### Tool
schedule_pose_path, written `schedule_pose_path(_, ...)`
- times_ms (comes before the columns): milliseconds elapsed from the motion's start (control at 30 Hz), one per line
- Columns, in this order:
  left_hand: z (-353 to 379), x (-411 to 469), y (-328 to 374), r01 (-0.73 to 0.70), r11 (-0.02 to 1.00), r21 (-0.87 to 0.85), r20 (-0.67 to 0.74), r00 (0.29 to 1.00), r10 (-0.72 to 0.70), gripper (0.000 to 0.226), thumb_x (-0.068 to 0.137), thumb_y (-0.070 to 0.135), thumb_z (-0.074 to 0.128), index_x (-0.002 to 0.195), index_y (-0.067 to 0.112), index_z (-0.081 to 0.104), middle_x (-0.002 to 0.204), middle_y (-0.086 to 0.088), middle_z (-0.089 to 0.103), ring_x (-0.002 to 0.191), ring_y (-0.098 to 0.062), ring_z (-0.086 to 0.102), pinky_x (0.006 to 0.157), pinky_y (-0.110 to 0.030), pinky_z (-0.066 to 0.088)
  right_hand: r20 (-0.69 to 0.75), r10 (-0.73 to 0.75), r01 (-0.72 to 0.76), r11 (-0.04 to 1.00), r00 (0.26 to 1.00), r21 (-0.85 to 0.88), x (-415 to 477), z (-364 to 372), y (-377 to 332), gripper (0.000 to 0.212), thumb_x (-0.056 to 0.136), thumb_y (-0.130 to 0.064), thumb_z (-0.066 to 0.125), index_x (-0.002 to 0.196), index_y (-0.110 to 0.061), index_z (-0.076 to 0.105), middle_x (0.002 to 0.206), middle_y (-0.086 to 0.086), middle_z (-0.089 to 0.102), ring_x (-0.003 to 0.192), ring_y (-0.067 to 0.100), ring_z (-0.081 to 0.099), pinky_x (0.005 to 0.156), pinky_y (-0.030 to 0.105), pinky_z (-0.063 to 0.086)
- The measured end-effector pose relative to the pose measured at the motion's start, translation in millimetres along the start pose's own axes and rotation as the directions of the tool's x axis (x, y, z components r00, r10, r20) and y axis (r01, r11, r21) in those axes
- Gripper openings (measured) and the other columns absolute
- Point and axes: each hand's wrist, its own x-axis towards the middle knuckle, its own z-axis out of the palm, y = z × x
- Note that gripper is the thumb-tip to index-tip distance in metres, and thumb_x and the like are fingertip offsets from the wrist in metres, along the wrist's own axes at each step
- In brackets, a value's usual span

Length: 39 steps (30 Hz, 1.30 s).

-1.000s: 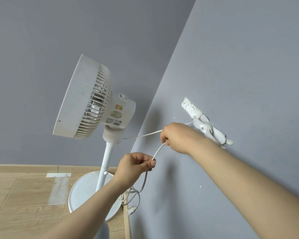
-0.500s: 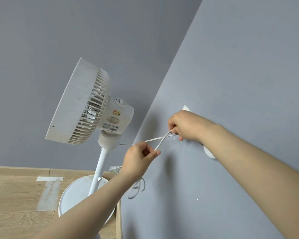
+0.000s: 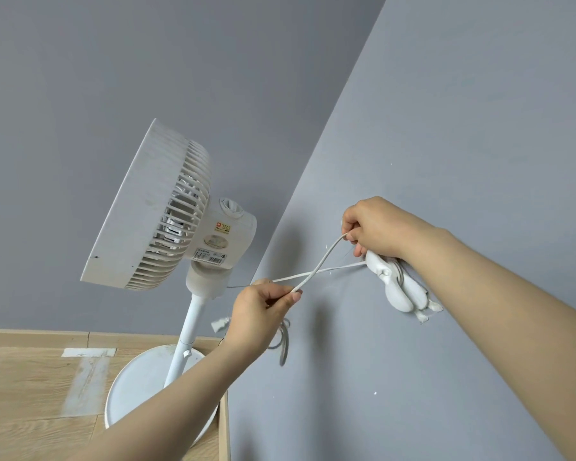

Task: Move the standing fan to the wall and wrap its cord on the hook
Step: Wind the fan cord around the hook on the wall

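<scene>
The white standing fan (image 3: 153, 211) stands on its round base (image 3: 137, 390) in the corner, close to the grey wall (image 3: 446, 144) on the right. A white hook (image 3: 398, 287) is fixed to that wall, with cord turns around it. My right hand (image 3: 374, 226) pinches the white cord (image 3: 320, 266) just above the hook. My left hand (image 3: 260, 311) pinches the same cord lower left, and the two strands cross between my hands. The plug (image 3: 220, 324) and loose loops hang beside and below my left hand.
A wooden floor (image 3: 24, 394) with a pale tape mark (image 3: 87, 352) lies at the lower left. A wooden skirting board (image 3: 225, 427) runs along the foot of the right wall. Another grey wall (image 3: 147, 61) stands behind the fan.
My right hand has carried the cord up from below the hook, past its front, to above it. My left hand has followed upward, lifting the loose loops and plug off the floor.
</scene>
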Motion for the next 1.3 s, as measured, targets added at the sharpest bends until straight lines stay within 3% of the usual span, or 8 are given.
schedule_pose_path(167,7,2,16,-0.03,0.998,-0.055,-0.063,0.998,0.026,0.009,0.084,0.019,0.073,0.076,0.019,0.077,0.068,0.002,0.054,0.058,0.001,0.048,0.058,-0.009,0.036,-0.1,0.029,-0.025,0.999,0.995,0.047,-11,-15,2,0.019,0.088,0.001,0.05,0.079,-0.012,0.06,0.081,0.015,0.072,0.072,0.022,0.073,0.08,0.043,0.058)
schedule_pose_path(333,10,-9,28,0.03,0.992,-0.124,0.007,1.0,-0.029,0.018,0.086,0.026,0.07,0.074,0.014,0.075,0.059,-0.001,0.051,0.058,-0.013,0.041,0.059,-0.029,0.039,-0.16,0.085,-0.068,0.992,0.983,0.108,-33,-31,3,0.019,0.088,0.001,0.051,0.08,-0.011,0.063,0.075,0.013,0.072,0.073,0.025,0.073,0.081,0.042,0.058)
schedule_pose_path(500,9,-24,36,-0.009,0.994,-0.112,0.019,1.0,0.011,0.015,0.09,0.026,0.064,0.08,0.023,0.076,0.062,0.004,0.053,0.055,-0.006,0.041,0.055,-0.017,0.036,-0.242,0.109,-0.067,0.982,0.964,0.175,-58,-31,4,0.013,0.089,-0.002,0.056,0.086,-0.011,0.065,0.076,0.008,0.07,0.074,0.022,0.073,0.083,0.041,0.057)
schedule_pose_path(633,4,-28,39,-0.015,0.995,-0.097,0.03,0.999,0.018,0.018,0.091,0.03,0.063,0.079,0.021,0.074,0.066,-0.004,0.048,0.062,-0.012,0.041,0.058,-0.025,0.036,-0.278,0.14,-0.086,0.976,0.95,0.2,-76,-33,6,0.012,0.089,-0.004,0.057,0.084,-0.014,0.063,0.074,0.005,0.068,0.074,0.021,0.071,0.082,0.042,0.057)
schedule_pose_path(900,-1,-39,41,-0.033,0.999,-0.014,0.044,0.998,0.033,0.021,0.089,0.03,0.065,0.071,0.022,0.069,0.062,-0.003,0.047,0.057,-0.011,0.038,0.055,-0.023,0.035,-0.353,0.182,-0.118,0.974,0.918,0.193,-117,-22,5,0.021,0.086,-0.005,0.059,0.074,-0.022,0.061,0.082,0.003,0.067,0.082,0.024,0.068,0.082,0.039,0.056)
schedule_pose_path(1033,-4,-44,38,-0.039,0.999,0.007,0.04,0.998,0.039,0.019,0.089,0.028,0.067,0.07,0.025,0.07,0.057,0.002,0.042,0.052,-0.008,0.033,0.049,-0.016,0.03,-0.427,0.22,-0.147,0.969,0.877,0.197,-138,-6,-4,0.02,0.081,0.001,0.055,0.081,-0.014,0.068,0.082,0.006,0.069,0.078,0.025,0.066,0.068,0.031,0.053)
schedule_pose_path(1167,-7,-46,35,-0.037,0.999,0.019,0.043,0.998,0.037,0.017,0.088,0.026,0.068,0.071,0.022,0.071,0.056,0.004,0.042,0.051,-0.007,0.033,0.049,-0.014,0.03,-0.508,0.233,-0.131,0.964,0.829,0.23,-151,15,-8,0.018,0.083,0.001,0.054,0.086,-0.009,0.069,0.08,0.009,0.068,0.074,0.026,0.063,0.067,0.034,0.051)
schedule_pose_path(1300,-7,-51,32,-0.035,0.999,0.039,0.064,0.997,0.033,0.016,0.088,0.024,0.068,0.073,0.018,0.072,0.048,0.014,0.044,0.048,-0.004,0.036,0.049,-0.012,0.033,-0.604,0.277,-0.139,0.954,0.748,0.266,-158,41,-10,0.021,0.086,0.003,0.055,0.094,-0.01,0.069,0.091,0.004,0.063,0.069,0.015,0.058,0.061,0.017,0.036)
